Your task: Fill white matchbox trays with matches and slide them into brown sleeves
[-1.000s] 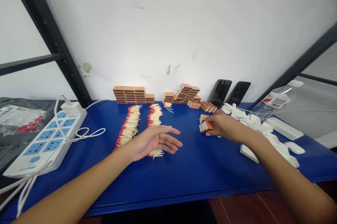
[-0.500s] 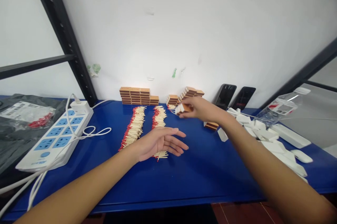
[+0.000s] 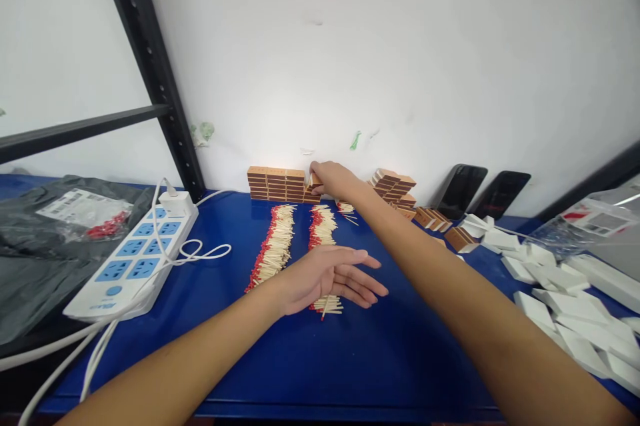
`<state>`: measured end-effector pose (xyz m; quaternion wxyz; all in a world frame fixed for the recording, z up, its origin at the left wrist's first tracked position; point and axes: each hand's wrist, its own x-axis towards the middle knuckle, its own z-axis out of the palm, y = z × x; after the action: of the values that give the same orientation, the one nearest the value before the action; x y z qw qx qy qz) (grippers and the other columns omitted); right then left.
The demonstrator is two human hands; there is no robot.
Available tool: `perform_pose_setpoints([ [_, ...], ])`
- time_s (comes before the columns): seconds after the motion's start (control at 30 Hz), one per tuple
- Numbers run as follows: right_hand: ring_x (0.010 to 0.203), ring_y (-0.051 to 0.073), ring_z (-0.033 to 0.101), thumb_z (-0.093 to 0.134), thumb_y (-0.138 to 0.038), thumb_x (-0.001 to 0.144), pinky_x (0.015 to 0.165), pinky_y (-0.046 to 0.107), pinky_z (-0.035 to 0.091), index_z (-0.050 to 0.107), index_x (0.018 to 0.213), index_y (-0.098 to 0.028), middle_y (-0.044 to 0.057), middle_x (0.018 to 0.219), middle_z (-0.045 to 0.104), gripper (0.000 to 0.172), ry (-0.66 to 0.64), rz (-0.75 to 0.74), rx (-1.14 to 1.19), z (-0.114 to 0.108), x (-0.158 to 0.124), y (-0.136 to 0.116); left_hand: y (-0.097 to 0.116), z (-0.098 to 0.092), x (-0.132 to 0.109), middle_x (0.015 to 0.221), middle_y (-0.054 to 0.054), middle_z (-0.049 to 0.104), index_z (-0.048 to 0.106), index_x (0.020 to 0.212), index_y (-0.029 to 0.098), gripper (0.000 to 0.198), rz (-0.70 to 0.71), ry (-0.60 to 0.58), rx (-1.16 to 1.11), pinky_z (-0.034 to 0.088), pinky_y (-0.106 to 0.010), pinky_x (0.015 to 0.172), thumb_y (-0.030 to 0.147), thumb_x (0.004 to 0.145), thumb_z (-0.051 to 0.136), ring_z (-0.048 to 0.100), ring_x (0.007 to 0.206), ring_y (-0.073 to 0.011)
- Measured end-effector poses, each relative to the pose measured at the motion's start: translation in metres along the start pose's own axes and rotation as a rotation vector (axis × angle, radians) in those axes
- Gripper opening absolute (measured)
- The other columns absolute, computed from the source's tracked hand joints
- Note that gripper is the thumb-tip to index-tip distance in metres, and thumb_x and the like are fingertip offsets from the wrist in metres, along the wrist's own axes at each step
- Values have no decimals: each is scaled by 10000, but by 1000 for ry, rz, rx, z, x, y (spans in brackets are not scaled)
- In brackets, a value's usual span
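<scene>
My right hand [image 3: 331, 177] is closed around a matchbox [image 3: 315, 181], mostly hidden by the fingers, at the lower right end of a stack of matchboxes [image 3: 277, 184] along the wall. With its fingers stretched out and nothing in them, my left hand [image 3: 333, 278] hovers over the right-hand row of red-tipped matches [image 3: 323, 226]. Another long row of matches [image 3: 273, 244] lies to its left. A small heap of matches [image 3: 346, 208] is below my right wrist. Beyond my right forearm stands a second, stepped stack of matchboxes [image 3: 393, 184].
A white power strip [image 3: 135, 259] with cables and a dark plastic bag [image 3: 30, 233] lie at left. On the right are loose matchboxes [image 3: 433, 218], two black phones [image 3: 463, 189], a pile of white trays [image 3: 565, 299] and a plastic bottle [image 3: 595, 216].
My right hand has moved left with the matchbox, from near the stepped stack to the left stack's end. My left hand stays open over the matches. The view has turned slightly.
</scene>
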<state>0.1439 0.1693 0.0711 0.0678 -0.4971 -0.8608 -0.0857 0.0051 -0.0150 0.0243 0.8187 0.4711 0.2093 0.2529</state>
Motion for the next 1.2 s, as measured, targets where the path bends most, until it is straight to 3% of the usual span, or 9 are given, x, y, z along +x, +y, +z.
perform_pose_setpoints([
  [0.27, 1243, 320, 581, 837, -454, 858, 934, 353, 452, 504, 1343, -153, 183, 1345, 622, 660, 137, 25, -53, 1, -20, -3, -4, -6, 2, 1052, -194, 796, 742, 1164, 120, 582, -9, -11, 37, 582, -352, 876, 592, 825, 767, 756, 823, -218],
  [0.43, 1066, 347, 674, 763, -531, 904, 831, 380, 477, 455, 1331, -102, 222, 1213, 686, 679, 166, 185, -66, -2, -32, -3, 16, -4, -4, 1000, -159, 795, 736, 1164, 149, 588, 55, 54, 275, 571, -353, 807, 652, 866, 664, 730, 753, -206],
  [0.5, 1008, 347, 701, 717, -555, 935, 815, 380, 478, 439, 1334, -88, 216, 1109, 726, 674, 159, 234, -61, 1, -34, -4, 37, -11, -11, 848, -108, 771, 761, 1021, 170, 472, 262, 290, 737, 551, -341, 776, 612, 888, 665, 713, 782, -218],
  [0.57, 1009, 353, 712, 687, -558, 957, 820, 379, 479, 429, 1339, -83, 220, 1066, 742, 662, 150, 259, -54, 5, -35, -5, 62, -28, -18, 859, -84, 753, 766, 919, 199, 355, 505, 718, 1312, 524, -362, 842, 540, 887, 673, 682, 858, -230],
  [0.6, 1017, 355, 714, 678, -551, 966, 823, 379, 480, 428, 1340, -85, 224, 1068, 745, 648, 145, 262, -48, 7, -36, -7, 74, -39, -21, 883, -86, 752, 763, 907, 200, 324, 546, 931, 1497, 514, -383, 880, 497, 915, 633, 677, 901, -244],
  [0.7, 1026, 354, 719, 667, -492, 988, 824, 380, 488, 437, 1323, -95, 227, 1091, 748, 568, 130, 256, -23, 10, -35, -10, 99, -78, -27, 944, -97, 767, 748, 1040, 189, 347, 342, 1285, 1726, 523, -397, 853, 489, 922, 620, 693, 909, -276],
  [0.77, 1025, 349, 721, 664, -447, 997, 828, 380, 492, 439, 1314, -105, 218, 1101, 751, 518, 127, 246, 1, 12, -35, -12, 108, -100, -26, 1043, -142, 773, 736, 1116, 166, 459, 137, 1346, 1819, 533, -420, 868, 562, 918, 617, 696, 1017, -333],
  [0.97, 1025, 335, 722, 629, -429, 1022, 826, 383, 505, 423, 1299, -126, 205, 1117, 748, 459, 144, 222, 74, 17, -33, -7, 123, -132, -8, 1190, -247, 741, 751, 1118, 111, 817, -331, 1340, 1775, 547, -453, 873, 847, 841, 528, 672, 1159, -445],
  [1.2, 1027, 323, 722, 666, -405, 1002, 827, 378, 515, 390, 1326, -142, 194, 1131, 745, 501, 160, 211, 126, 22, -30, -3, 124, -156, -1, 1096, -271, 752, 766, 1051, 104, 995, -337, 1301, 1737, 550, -442, 823, 993, 731, 454, 706, 1060, -445],
])
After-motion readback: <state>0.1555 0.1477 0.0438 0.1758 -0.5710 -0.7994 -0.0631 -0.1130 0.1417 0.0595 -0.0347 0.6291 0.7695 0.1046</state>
